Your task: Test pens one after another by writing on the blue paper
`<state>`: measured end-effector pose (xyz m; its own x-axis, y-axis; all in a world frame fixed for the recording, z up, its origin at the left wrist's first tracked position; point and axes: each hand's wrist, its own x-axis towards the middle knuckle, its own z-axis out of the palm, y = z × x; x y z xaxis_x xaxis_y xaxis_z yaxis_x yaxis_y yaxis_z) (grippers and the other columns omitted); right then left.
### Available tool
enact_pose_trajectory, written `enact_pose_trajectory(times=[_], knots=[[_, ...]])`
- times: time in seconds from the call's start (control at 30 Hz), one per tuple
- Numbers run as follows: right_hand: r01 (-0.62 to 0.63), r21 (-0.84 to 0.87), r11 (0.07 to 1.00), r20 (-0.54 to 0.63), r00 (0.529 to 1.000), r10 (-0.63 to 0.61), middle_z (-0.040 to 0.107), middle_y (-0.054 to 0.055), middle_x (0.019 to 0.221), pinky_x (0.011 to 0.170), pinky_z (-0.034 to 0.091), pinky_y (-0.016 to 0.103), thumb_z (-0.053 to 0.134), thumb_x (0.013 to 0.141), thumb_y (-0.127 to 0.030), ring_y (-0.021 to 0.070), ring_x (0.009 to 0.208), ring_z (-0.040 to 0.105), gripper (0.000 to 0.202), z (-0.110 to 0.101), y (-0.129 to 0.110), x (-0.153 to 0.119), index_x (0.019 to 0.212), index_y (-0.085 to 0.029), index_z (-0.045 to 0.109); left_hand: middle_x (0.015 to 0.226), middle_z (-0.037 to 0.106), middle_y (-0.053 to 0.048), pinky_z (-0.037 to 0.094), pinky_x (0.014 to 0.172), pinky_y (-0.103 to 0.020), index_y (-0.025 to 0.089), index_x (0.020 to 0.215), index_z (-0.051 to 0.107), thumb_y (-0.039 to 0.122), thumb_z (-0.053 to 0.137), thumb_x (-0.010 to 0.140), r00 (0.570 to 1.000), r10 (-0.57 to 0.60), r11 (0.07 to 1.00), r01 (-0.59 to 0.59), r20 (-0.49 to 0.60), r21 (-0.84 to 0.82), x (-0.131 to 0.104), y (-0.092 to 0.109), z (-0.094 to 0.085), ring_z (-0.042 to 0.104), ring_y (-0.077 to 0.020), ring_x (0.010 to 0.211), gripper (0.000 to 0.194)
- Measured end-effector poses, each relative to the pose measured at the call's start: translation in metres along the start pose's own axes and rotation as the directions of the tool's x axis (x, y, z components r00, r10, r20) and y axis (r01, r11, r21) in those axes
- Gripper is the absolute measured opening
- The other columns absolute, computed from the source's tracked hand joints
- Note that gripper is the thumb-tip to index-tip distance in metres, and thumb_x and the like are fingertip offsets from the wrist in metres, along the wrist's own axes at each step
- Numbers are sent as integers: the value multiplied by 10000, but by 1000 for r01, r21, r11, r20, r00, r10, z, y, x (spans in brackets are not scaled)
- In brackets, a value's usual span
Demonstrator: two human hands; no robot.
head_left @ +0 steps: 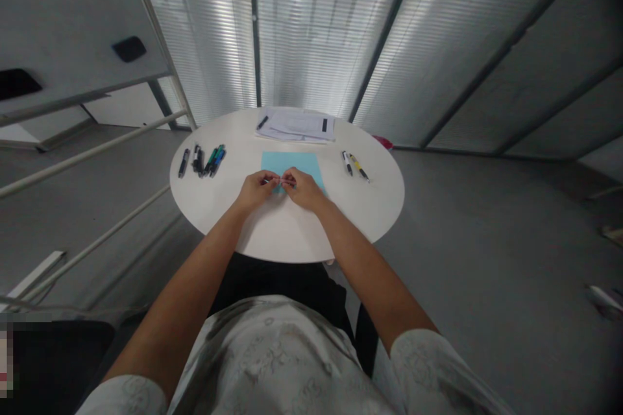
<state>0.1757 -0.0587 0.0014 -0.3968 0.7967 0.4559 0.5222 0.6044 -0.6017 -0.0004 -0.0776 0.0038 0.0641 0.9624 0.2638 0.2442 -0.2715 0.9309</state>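
Over a light blue sheet (287,161) on the round white table, my left hand (257,189) and my right hand (302,188) meet fingertip to fingertip. Both are closed in a pinch. Between the fingers shows a slim, pen-like part (281,180), mostly covered; its exact kind is too small to make out. The sheet's near edge lies partly under my hands.
Several dark, green and blue pens (210,161) lie on the table's left side. At right are a white-and-black pen (347,163) and a yellow-and-black pen (359,167). A stack of papers (295,126) lies at the far edge of the table (287,240).
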Motion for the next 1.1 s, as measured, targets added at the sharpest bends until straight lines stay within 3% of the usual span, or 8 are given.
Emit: enact_pose_trajectory(times=[0.17,0.43,0.67,0.87,1.1], knots=[[-10,-23,1000,18,1000,10,663,24,897,770,442,284,551,888,-290,145,816,581,126,0,1,1,946,-198,614,616,610,-10,367,484,-225,150,880,704,397,647,741,1000,5,1000,-6,6,24,1,0,-2,487,-100,498,288],[108,-93,990,60,993,-102,670,50,955,845,409,288,443,974,-375,160,905,565,296,-9,-5,3,1034,-213,683,559,583,-7,337,451,-221,145,881,718,449,599,788,999,-39,999,38,-32,-7,0,3,-3,470,-96,468,339],[102,-86,991,53,994,-98,649,48,960,845,406,275,426,981,-401,153,904,555,325,-8,-8,2,1058,-221,685,737,657,-34,344,440,-214,152,905,654,450,611,782,998,-33,997,28,-61,-76,4,-5,0,486,-79,474,325],[103,-96,990,67,993,-97,651,49,963,860,412,288,422,981,-405,160,922,546,331,-8,-5,3,1088,-240,688,589,583,-7,343,451,-216,155,788,615,459,605,795,998,-51,998,49,-43,-39,4,-7,-1,467,-83,459,304],[79,-66,995,70,995,-75,597,39,901,821,419,276,415,981,-399,146,874,556,338,-8,-4,2,1048,-217,691,550,547,17,369,477,-227,159,859,650,411,652,740,999,-34,999,33,-22,-41,1,-1,0,482,-101,486,278]])
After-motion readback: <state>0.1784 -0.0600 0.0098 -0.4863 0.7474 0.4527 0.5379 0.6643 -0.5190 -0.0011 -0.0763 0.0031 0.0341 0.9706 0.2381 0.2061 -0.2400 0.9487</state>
